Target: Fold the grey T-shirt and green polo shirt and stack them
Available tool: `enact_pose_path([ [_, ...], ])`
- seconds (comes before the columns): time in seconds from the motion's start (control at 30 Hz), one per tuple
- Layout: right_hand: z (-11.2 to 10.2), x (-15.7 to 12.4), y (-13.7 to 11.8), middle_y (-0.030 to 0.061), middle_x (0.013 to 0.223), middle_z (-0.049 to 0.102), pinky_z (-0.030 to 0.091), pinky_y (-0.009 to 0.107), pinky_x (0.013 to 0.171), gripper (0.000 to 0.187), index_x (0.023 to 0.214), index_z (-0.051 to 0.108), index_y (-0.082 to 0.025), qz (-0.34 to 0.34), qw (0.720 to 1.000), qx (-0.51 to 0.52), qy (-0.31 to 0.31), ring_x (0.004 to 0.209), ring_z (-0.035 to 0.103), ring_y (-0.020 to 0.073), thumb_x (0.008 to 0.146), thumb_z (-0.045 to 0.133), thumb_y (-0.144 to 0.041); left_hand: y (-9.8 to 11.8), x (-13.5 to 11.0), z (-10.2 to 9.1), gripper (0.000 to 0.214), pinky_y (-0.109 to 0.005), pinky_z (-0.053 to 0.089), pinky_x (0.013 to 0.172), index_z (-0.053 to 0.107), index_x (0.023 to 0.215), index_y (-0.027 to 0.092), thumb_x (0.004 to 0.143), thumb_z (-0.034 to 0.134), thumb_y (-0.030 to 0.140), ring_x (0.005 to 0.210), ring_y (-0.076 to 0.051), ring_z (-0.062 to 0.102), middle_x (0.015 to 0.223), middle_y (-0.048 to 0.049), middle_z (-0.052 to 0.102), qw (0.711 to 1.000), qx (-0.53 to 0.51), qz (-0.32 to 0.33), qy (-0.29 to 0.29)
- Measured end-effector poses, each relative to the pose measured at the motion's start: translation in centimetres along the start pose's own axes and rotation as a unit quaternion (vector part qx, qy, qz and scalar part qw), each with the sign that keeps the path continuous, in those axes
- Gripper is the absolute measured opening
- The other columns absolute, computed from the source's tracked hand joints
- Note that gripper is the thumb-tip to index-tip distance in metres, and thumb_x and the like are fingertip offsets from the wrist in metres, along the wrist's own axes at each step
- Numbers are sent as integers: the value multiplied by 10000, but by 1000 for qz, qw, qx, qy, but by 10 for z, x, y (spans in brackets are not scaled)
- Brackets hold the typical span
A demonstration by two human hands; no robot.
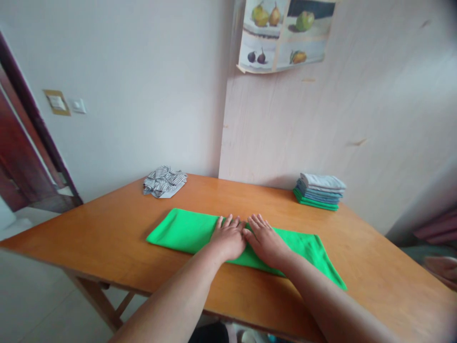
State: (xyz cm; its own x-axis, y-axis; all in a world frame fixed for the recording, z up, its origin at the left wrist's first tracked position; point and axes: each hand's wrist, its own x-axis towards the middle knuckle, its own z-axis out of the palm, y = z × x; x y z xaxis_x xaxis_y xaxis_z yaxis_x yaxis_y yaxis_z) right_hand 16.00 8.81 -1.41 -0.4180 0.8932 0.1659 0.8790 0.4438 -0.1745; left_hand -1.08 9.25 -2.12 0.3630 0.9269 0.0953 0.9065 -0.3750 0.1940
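Note:
A bright green cloth (193, 232), folded into a long strip, lies across the wooden table in front of me. My left hand (229, 238) rests flat on the middle of it, palm down with fingers stretched out. Right beside it, my right hand (266, 240) also lies flat on the cloth, fingers extended and its thumb close to my left hand. The cloth's right end widens into a slanted corner near the table's front. What lies under my palms is hidden.
A stack of folded cloths (319, 191), grey, blue and green, sits at the back right of the table (117, 228). Toward the back left is a crumpled striped cloth (164, 181). Behind stands a wall with fruit pictures (285, 35). Part of another person's hand (442, 269) shows at the right edge.

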Motion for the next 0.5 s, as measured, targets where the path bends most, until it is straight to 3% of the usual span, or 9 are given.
enact_pose_path([
  [0.23,16,-6,3,141,1592,284,184,473,1209,798,1545,325,-132,-27,1000,-15,1,1497,170,274,980,155,-668,-10,1,-6,581,-557,122,1205,357,1517,239,951,318,365,1500,-287,205,1611,-53,302,999,-38,23,-31],
  [0.33,18,-8,2,142,1602,253,182,492,1204,801,1550,318,-154,-33,999,-31,13,1498,171,276,972,153,-683,-14,2,-8,553,-524,154,1208,404,1484,231,942,345,323,1488,-263,251,1584,-69,362,998,-52,23,-13],
  [0.5,18,-6,1,141,1604,257,172,501,1203,829,1553,310,-165,-25,999,-42,1,1498,172,285,951,177,-718,-19,0,-9,508,-382,235,1198,504,1405,120,965,287,253,1445,-228,351,1530,-152,433,998,-48,24,36],
])
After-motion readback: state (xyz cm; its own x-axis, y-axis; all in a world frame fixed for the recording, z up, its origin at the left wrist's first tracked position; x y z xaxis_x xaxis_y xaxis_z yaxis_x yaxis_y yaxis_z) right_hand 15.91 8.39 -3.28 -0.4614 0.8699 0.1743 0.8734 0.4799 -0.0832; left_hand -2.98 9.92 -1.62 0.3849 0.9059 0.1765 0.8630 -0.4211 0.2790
